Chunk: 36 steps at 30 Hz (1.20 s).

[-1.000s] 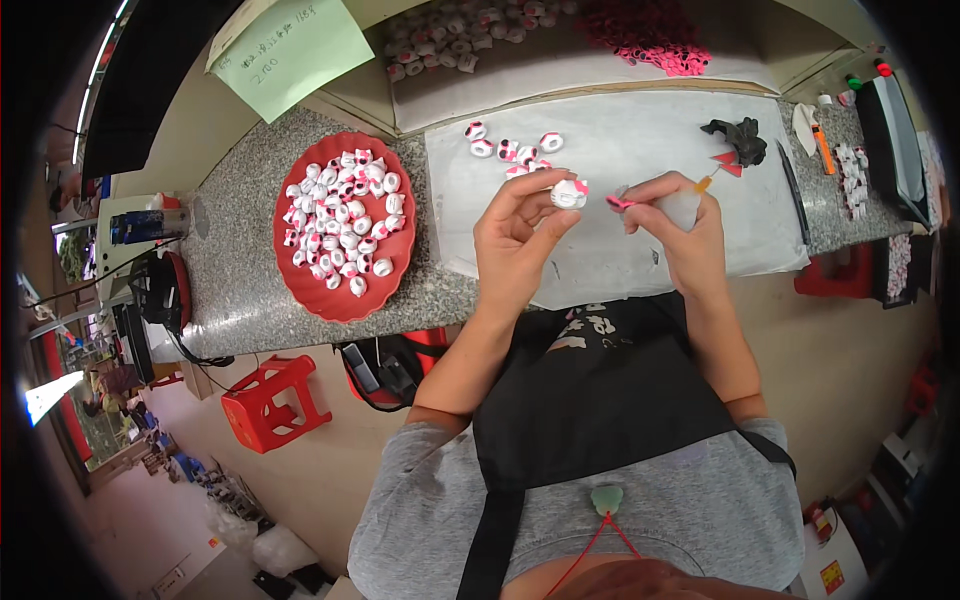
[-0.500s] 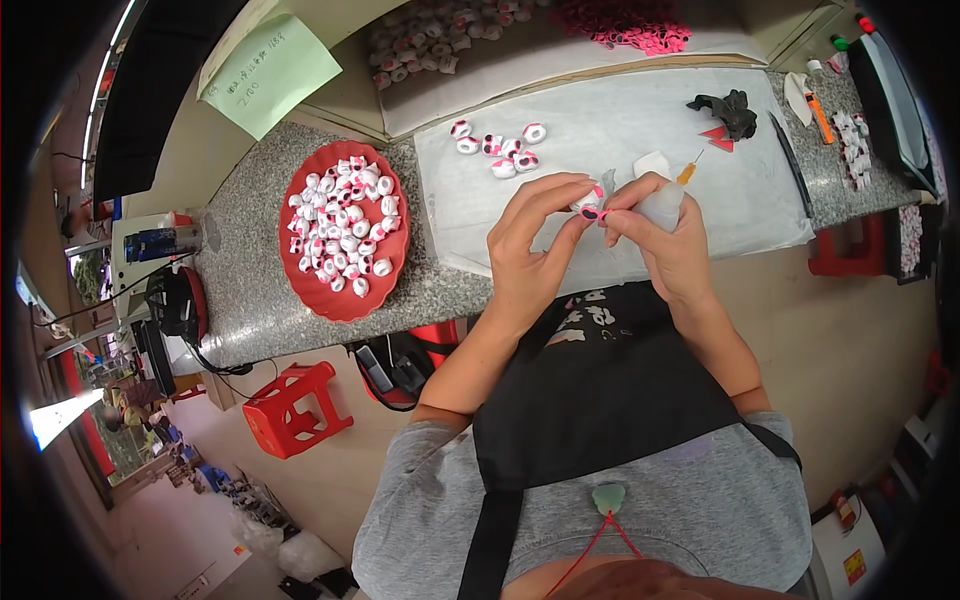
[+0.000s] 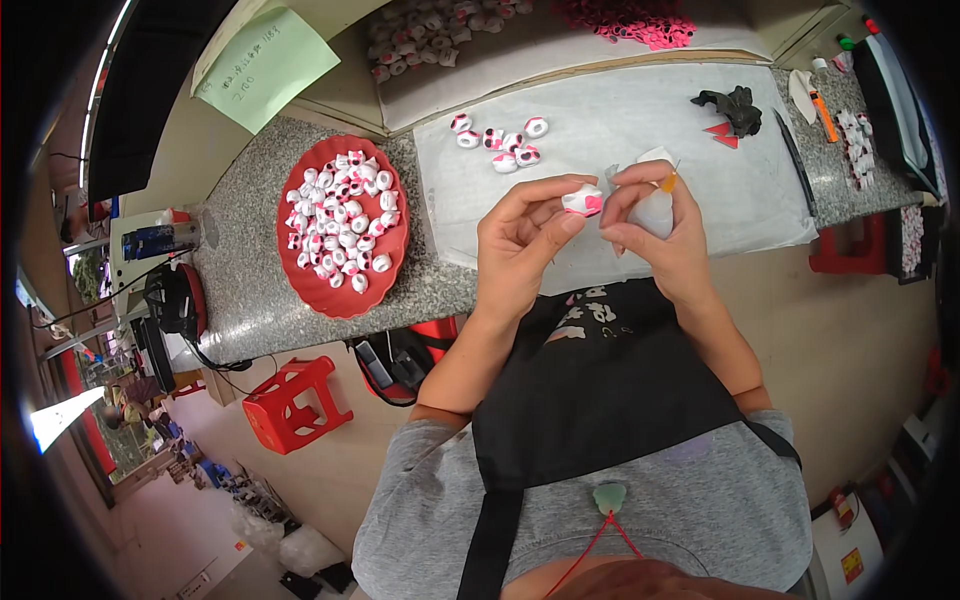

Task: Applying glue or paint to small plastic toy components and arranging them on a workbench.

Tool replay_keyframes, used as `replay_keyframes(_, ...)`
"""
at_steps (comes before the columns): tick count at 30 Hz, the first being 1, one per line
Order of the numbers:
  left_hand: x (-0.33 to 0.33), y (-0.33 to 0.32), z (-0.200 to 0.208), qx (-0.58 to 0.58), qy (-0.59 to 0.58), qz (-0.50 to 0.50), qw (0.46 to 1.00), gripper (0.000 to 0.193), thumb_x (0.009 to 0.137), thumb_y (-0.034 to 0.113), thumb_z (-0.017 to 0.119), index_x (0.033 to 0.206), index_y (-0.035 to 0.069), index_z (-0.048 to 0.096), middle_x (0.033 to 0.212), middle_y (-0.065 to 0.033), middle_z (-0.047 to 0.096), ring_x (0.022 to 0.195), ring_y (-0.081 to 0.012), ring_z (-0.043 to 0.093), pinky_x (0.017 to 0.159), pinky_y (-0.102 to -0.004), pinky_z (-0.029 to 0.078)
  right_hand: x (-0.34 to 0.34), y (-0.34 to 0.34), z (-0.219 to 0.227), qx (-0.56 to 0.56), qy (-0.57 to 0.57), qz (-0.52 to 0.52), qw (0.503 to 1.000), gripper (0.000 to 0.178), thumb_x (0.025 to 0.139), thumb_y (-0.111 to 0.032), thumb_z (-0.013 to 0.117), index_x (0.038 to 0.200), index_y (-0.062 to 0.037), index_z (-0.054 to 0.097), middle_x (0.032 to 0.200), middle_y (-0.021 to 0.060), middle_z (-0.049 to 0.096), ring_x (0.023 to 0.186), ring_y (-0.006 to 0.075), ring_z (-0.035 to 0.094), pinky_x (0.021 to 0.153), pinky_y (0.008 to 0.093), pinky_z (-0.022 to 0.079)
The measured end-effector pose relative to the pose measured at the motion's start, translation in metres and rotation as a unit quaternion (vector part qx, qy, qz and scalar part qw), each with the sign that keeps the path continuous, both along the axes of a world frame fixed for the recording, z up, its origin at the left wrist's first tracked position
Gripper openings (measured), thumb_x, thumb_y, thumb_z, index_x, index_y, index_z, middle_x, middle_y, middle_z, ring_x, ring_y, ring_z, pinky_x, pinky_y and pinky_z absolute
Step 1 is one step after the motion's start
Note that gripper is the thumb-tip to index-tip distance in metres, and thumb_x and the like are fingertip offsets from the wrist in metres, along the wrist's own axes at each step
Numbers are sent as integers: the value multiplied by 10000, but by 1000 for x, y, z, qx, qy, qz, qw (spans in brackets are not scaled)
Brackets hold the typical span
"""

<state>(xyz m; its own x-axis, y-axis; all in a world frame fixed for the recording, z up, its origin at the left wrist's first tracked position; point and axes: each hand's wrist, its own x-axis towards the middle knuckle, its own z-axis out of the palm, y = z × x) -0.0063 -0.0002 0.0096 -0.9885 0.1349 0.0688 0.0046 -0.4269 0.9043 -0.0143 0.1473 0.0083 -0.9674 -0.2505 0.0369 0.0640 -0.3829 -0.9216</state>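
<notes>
Between the thumb and fingers of my left hand (image 3: 515, 240) is a small white figurine head (image 3: 582, 201) with pink markings. Just to its right, my right hand (image 3: 675, 250) is curled around a translucent squeeze bottle (image 3: 654, 214) with an orange tip (image 3: 668, 183). A small gap separates my right fingers from the figurine head. Several similar white-and-pink heads (image 3: 527, 155) lie in a loose group on the white paper (image 3: 630, 110) beyond my hands. On the left, a red scalloped plate (image 3: 290, 270) holds many more of them.
A shelf behind holds white pieces (image 3: 430, 45) and a heap of pink pieces (image 3: 655, 32). At the right lie a crumpled black scrap (image 3: 735, 108), red triangles (image 3: 722, 135), a black stick-like tool (image 3: 792, 165) and an orange-handled cutter (image 3: 825, 118). A red stool (image 3: 298, 405) stands below left.
My right fingers have drawn back from the figurine head they were touching. My left hand has turned the head, and the bottle's orange tip has shifted toward my fingers.
</notes>
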Motion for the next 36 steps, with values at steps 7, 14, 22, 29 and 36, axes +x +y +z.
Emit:
replay_keyframes(7,6,-1,-4,18,-6,-32,999,250,711,-60,526,957,-45,487,977,-124,511,933,-174,482,816,-276,383,1,-3,3,25,-20,32,999,287,662,0,602,938,0,522,700,28,511,596,69,465,530,184,383)
replay_keyframes(14,7,0,-8,22,60,-33,997,215,712,-47,538,925,-51,507,944,-136,528,895,-174,504,783,-270,397,5,-2,0,24,11,16,1000,232,664,-9,599,884,20,530,708,53,517,591,96,489,518,203,402)
replay_keyframes(22,9,-1,-4,-3,-4,-29,1000,247,728,-39,523,973,-52,491,963,-126,523,913,-157,496,806,-258,385,4,-2,3,29,-1,20,999,228,687,-19,589,908,9,542,692,39,525,592,82,483,528,195,401)
replay_keyframes(29,13,0,-7,-53,10,7,999,264,727,-36,524,987,-50,481,962,-120,523,915,-159,496,818,-263,378,5,-4,4,25,-21,28,999,233,703,-21,566,930,11,527,730,52,546,599,78,489,512,193,407)
replay_keyframes(36,7,0,-17,25,-16,-8,1000,242,720,-30,536,955,-33,477,903,-102,538,884,-147,505,796,-259,393,0,-2,4,65,-47,50,996,252,681,-7,567,930,-33,534,707,14,530,576,56,478,496,188,389)
